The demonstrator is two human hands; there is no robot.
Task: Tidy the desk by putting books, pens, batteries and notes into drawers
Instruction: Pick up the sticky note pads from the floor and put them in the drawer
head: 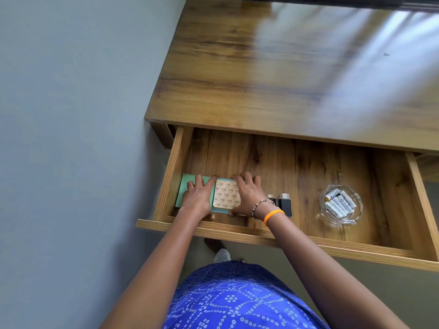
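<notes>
A wooden drawer [285, 243] stands pulled out below the desk top [261, 67]. In its left corner lie two pads of sticky notes side by side: a green pad [187, 184] and a pad with an orange printed back [226, 195] on a blue one. My left hand [198, 198] rests flat on the green pad with fingers spread. My right hand [247, 193] lies over the right edge of the orange pad, thumb at its near corner. A glass dish [340, 204] holds several white batteries.
Two small black items with silver caps [282, 203] lie just right of my right wrist. The drawer's right side wall [420, 200] sits beyond the dish. A grey wall [71, 138] borders the desk on the left.
</notes>
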